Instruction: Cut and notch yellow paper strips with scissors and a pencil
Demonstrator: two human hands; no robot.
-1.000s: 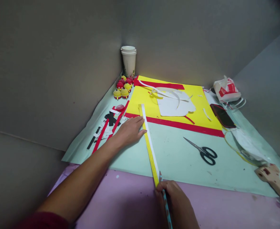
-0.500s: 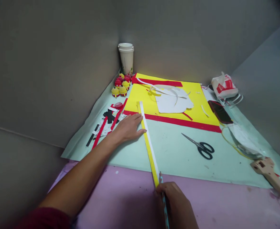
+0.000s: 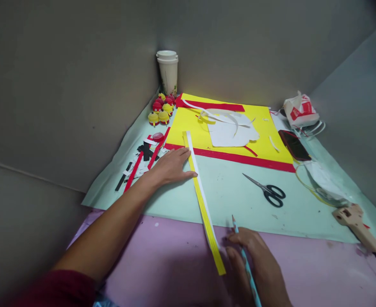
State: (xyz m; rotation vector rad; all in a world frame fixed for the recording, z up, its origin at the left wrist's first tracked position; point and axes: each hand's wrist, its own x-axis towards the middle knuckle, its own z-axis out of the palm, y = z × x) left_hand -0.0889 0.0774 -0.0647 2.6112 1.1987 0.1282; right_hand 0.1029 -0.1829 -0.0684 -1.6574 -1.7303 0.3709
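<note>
A long yellow paper strip (image 3: 207,221) with lines along it runs from the yellow sheet toward me. Beside its right edge lies a narrow white strip (image 3: 189,140), the two close together. My left hand (image 3: 171,166) rests flat across the strips' upper part, fingertips and thumb pressing on them. My right hand (image 3: 261,260) holds a light-blue patterned pencil (image 3: 247,267), its point up and away from me. This hand is apart from the strips, just right of their near end. Black-handled scissors (image 3: 267,190) lie farther right.
Yellow sheets (image 3: 188,121) with red borders carry a white paper piece (image 3: 228,134) and curled offcuts. Left are red, black and white scraps (image 3: 146,153), small red-yellow balls (image 3: 158,111) and a cup (image 3: 167,73). Right are a phone (image 3: 294,145), tissue pack (image 3: 301,111) and glue gun (image 3: 356,221).
My right hand with the pencil has moved right, off the strips, uncovering the yellow strip's near end. My left hand stays on them. The view has shifted slightly.
</note>
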